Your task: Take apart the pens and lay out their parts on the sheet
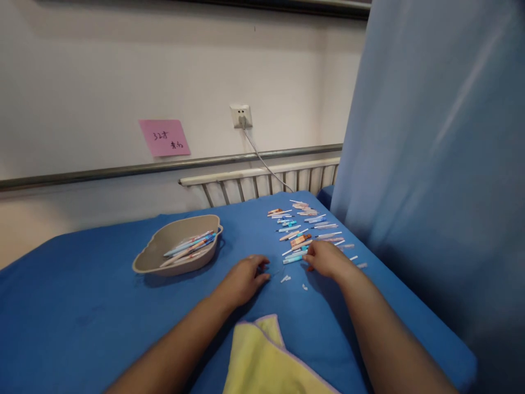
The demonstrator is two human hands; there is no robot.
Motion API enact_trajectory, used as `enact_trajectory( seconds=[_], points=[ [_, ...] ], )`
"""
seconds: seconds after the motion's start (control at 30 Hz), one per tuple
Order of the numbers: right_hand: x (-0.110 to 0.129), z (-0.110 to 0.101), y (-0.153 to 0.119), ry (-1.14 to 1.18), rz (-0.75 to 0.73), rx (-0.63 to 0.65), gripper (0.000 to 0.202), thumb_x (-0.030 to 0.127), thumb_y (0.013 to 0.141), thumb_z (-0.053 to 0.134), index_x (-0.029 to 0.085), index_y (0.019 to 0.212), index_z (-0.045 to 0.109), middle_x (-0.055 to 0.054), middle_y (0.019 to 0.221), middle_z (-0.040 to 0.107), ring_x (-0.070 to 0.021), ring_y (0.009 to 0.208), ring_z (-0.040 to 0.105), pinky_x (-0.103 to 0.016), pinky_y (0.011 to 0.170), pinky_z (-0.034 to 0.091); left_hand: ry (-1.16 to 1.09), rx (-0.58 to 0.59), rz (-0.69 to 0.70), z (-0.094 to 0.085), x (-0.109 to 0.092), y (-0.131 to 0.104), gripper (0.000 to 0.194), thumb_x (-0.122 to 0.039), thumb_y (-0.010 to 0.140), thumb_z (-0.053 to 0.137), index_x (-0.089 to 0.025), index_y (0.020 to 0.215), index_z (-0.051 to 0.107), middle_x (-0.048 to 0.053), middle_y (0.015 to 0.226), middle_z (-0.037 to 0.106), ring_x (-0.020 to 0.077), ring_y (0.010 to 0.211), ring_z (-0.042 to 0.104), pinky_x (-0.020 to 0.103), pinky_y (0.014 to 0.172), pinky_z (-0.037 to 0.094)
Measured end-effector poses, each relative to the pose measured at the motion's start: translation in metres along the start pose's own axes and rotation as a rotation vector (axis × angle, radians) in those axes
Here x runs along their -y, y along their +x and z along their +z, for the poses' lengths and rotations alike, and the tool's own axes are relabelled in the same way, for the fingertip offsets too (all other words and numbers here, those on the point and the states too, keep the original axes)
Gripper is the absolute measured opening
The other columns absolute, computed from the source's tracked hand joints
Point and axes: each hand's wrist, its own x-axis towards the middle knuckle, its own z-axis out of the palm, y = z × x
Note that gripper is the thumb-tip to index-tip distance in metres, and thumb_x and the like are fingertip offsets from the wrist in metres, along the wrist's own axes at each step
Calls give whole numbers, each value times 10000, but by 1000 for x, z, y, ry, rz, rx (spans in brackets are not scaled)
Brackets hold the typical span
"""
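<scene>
In the head view, both hands work low over the blue sheet [90, 328], and the step in hand looks to me like setting out pen parts in rows. The right hand [327, 259] is bent down at the near end of those rows, its fingertips right by the end of a light-blue pen barrel [292, 260]; I can't tell whether they touch it or grip anything. The left hand [245, 280] is half curled, thumb and fingers parted, with nothing I can make out between them. Just beyond its thumb is a faint thin line, too blurred to name. Small white pieces [286, 278] lie between the two hands, near the left fingertips and apart from them. Lifting one would call for a fine pinch, I judge, without nudging the rows. More pens [189, 249] lie in the beige basin [148, 260] farther left; a yellow cloth [262, 361] lies nearest the person.
</scene>
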Motion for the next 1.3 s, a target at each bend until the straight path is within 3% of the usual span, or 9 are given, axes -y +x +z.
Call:
enact_trajectory(
  seconds=[0.1, 0.2, 0.47, 0.6, 0.77, 0.9, 1.0, 1.17, 1.3],
  points=[
    [3, 0, -2, -45, 9, 39, 98, 251, 705, 638, 173, 645, 640, -75, 685, 676, -207, 695, 608, -267, 582, 356, 92, 18, -118, -10, 14, -13, 328, -349, 684, 621, -192, 972, 606, 57, 898, 632, 205, 765, 577, 290, 699, 424],
    [6, 2, -3, -66, 9, 79, 94, 219, 701, 639, 165, 624, 646, -84, 701, 683, -210, 698, 613, -265, 573, 355, 83, 29, -122, -9, 18, -18, 224, -309, 726, 569, -188, 909, 615, 61, 872, 632, 204, 778, 571, 290, 710, 418],
    [6, 4, -4, -51, -68, 166, 116, 161, 683, 631, 175, 569, 644, -35, 613, 667, -164, 633, 602, -231, 545, 354, -45, 96, -22, 13, -16, 3, 145, -200, 718, 535, -206, 830, 627, 12, 789, 646, 164, 724, 566, 247, 657, 406],
    [6, 5, -4, -35, -69, 163, 98, 172, 710, 616, 178, 616, 644, -28, 625, 671, -149, 619, 596, -219, 535, 351, -142, 50, -11, 21, -15, 10, 192, -220, 723, 534, -194, 899, 607, 4, 779, 638, 152, 696, 558, 238, 638, 415],
    [6, 4, -3, -40, -26, 137, 142, 153, 776, 530, 168, 675, 629, -32, 610, 665, -136, 579, 592, -212, 528, 349, -102, -128, 6, 29, 0, 16, 225, -216, 790, 483, -193, 982, 598, 62, 928, 641, 185, 822, 574, 283, 762, 420],
    [3, 4, 2, -93, 15, 57, 131, 141, 763, 520, 162, 691, 627, -67, 675, 673, -172, 641, 600, -238, 550, 344, -102, -49, 147, 30, -2, 14, 218, -205, 824, 446, -225, 943, 628, 55, 955, 648, 197, 930, 559, 299, 857, 393],
    [0, 3, 7, -130, 37, -48, 121, 165, 778, 508, 167, 787, 629, -91, 825, 681, -207, 782, 601, -256, 608, 349, -209, -11, 178, 31, -8, 11, 240, -228, 845, 415, -237, 941, 635, 49, 954, 653, 195, 933, 561, 301, 861, 404],
    [-1, 3, 12, -131, 2, -182, 144, 186, 804, 485, 202, 827, 626, -52, 851, 675, -191, 816, 589, -250, 653, 354, -497, -141, -2, 39, 3, 17, 235, -293, 793, 491, -218, 971, 626, 49, 929, 673, 196, 870, 600, 305, 805, 454],
    [4, 12, 12, -85, -110, -156, 135, 178, 782, 512, 202, 798, 644, -35, 832, 660, -163, 786, 579, -232, 653, 358, -730, -250, -186, 45, 17, 27, 271, -329, 727, 545, -154, 919, 621, 51, 820, 668, 162, 666, 605, 272, 626, 480]
  ],
)
